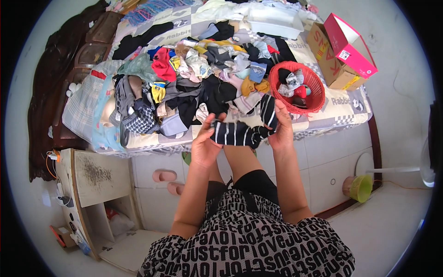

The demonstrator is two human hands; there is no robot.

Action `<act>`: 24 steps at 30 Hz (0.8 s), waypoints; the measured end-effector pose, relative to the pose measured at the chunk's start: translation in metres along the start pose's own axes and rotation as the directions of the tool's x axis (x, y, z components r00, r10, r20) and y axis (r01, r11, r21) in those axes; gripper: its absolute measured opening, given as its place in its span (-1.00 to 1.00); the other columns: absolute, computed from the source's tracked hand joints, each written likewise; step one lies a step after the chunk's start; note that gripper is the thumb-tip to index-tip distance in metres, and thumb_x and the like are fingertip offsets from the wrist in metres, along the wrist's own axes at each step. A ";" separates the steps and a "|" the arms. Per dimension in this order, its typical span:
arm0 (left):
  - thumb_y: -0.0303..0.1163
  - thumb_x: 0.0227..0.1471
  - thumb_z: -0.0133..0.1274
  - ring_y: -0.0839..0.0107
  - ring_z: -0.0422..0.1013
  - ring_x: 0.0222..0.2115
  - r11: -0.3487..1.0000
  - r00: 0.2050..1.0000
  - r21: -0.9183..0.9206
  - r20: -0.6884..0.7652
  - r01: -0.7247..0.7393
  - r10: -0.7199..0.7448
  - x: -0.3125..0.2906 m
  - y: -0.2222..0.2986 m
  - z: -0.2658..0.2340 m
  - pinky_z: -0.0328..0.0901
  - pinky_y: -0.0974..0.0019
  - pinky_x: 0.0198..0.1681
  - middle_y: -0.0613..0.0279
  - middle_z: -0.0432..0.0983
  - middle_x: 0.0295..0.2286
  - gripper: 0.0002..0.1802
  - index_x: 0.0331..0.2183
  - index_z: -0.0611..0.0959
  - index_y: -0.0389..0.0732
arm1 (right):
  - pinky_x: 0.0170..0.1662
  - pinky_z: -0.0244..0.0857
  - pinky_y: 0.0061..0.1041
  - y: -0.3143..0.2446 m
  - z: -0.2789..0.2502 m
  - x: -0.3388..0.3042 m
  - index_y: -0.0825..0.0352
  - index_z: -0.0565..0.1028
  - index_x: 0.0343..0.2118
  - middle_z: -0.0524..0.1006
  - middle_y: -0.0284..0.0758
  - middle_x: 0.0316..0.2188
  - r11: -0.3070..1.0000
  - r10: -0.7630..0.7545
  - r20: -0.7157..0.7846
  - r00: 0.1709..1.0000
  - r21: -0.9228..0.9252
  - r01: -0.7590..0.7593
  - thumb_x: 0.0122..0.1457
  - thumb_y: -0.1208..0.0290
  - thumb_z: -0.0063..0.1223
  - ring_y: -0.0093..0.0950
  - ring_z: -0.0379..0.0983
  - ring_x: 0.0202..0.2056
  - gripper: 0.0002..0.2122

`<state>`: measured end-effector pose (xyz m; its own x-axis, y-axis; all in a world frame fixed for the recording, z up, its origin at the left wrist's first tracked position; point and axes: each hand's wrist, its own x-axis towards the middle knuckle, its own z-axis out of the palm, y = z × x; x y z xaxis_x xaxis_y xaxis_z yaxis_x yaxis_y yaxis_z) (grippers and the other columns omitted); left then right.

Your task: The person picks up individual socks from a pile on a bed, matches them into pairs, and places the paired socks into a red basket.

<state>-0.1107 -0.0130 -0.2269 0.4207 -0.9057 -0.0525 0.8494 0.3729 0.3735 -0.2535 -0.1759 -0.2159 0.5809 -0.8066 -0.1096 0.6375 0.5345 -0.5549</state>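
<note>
A black sock with white stripes stretches sideways between my hands, just off the near edge of the bed. My left hand grips one end of it between thumb and fingers. My right hand is closed on its bunched other end and on a striped black piece that stands upright; I cannot tell whether this is a second sock. Beyond my hands spreads a heap of socks and small clothes in many colours. Right of the heap is a red woven basket with several balled socks inside.
A pink box leans on a brown carton at the bed's far right. A white plastic bin lies at the back. A worn cabinet stands at left; pink slippers and a green bin are on the floor.
</note>
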 end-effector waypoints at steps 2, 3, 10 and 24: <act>-0.47 -0.04 -0.07 0.30 0.36 -0.13 0.977 0.987 0.165 -0.112 0.134 -0.116 -0.001 -0.005 -0.006 0.25 0.25 -0.06 0.05 0.35 -0.08 -0.60 -0.08 0.41 -0.18 | -0.26 0.33 -0.62 0.008 0.016 -0.007 0.30 0.43 -0.25 0.51 -0.40 -0.36 0.997 -0.050 0.014 0.999 -0.050 0.051 0.09 0.52 -0.02 -0.62 0.44 -0.36 -0.85; -0.47 -0.03 -0.07 0.31 0.37 -0.13 0.971 0.980 0.180 -0.147 0.157 -0.131 -0.003 -0.009 -0.007 0.26 0.25 -0.07 0.05 0.37 -0.10 -0.61 -0.09 0.41 -0.19 | -0.21 0.32 -0.60 0.010 0.021 -0.011 0.32 0.43 -0.25 0.51 -0.38 -0.33 0.996 -0.031 0.082 0.996 -0.081 0.037 0.08 0.54 -0.02 -0.61 0.43 -0.31 -0.85; 0.07 0.12 -0.33 0.33 0.34 -0.11 0.978 0.961 0.100 -0.225 0.184 -0.158 -0.019 -0.013 0.007 0.25 0.22 -0.07 0.23 0.39 -0.13 -0.44 -0.06 0.38 -0.16 | -0.21 0.25 -0.65 0.030 0.041 -0.028 0.38 0.47 -0.27 0.50 -0.38 -0.36 0.621 0.218 0.441 0.871 -0.751 0.225 0.03 0.67 -0.06 -0.62 0.41 -0.34 -0.81; -0.58 -0.01 -0.10 0.28 0.38 -0.16 0.993 0.988 -0.077 -0.137 -0.089 0.078 -0.025 0.012 0.024 0.31 0.20 -0.11 0.09 0.42 -0.16 -0.80 -0.26 0.44 -0.18 | -0.06 0.19 -0.49 0.054 -0.003 -0.046 0.33 0.21 0.06 0.35 -0.29 -0.10 0.758 0.628 0.357 0.692 -0.484 -0.438 -0.07 0.29 0.21 -0.49 0.28 -0.08 -0.38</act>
<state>-0.1182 0.0090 -0.1990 0.5253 -0.8378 -0.1491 0.8305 0.4666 0.3041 -0.2469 -0.1106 -0.2435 0.9828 -0.1321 -0.1294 -0.0161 0.6363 -0.7713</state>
